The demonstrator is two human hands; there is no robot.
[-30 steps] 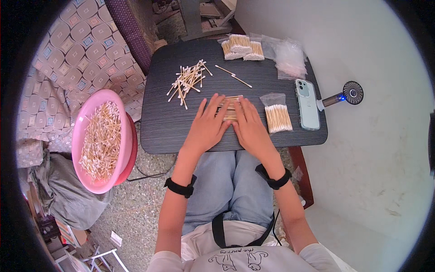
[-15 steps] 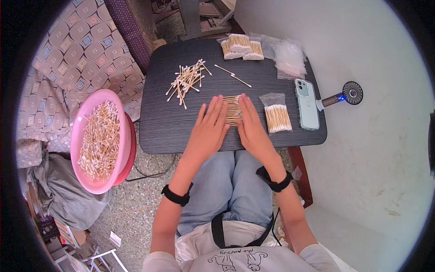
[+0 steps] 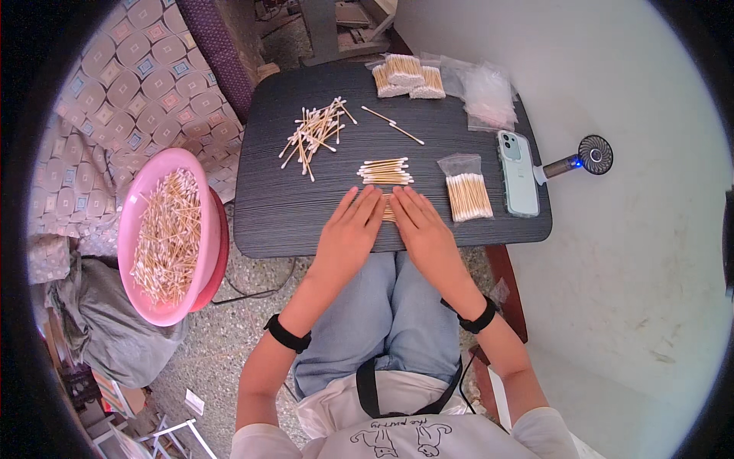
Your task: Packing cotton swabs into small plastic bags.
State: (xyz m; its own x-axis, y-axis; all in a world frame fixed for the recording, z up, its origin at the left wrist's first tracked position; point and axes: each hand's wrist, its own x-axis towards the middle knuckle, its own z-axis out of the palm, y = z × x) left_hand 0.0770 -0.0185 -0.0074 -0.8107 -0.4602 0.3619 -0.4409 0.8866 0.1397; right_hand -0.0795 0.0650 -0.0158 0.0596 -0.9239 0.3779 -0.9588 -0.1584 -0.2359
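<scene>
A row of cotton swabs (image 3: pixel 384 170) lies side by side near the middle of the dark table, sticks running left to right. Its near part continues between and under my hands, where only a narrow strip shows. My left hand (image 3: pixel 353 222) lies flat over the left ends, fingers stretched forward. Mirroring it, my right hand (image 3: pixel 419 222) covers the right ends with straight fingers. Neither hand grips anything that I can see. To the right of my right hand is a clear bag of swabs (image 3: pixel 469 194). A loose heap of swabs (image 3: pixel 316 134) lies at the far left.
On the table (image 3: pixel 283 222), filled swab bags (image 3: pixel 405 74), empty clear bags (image 3: pixel 489 96) and two stray swabs (image 3: pixel 393 124) lie toward the back. A phone (image 3: pixel 520 174) and small fan (image 3: pixel 594 156) are at the right edge, beside a wall. A pink basin (image 3: pixel 200 264) full of swabs stands left.
Both hands have slid toward me along the row, uncovering its far part. The fingers now lie flatter, over the near part of the swabs.
</scene>
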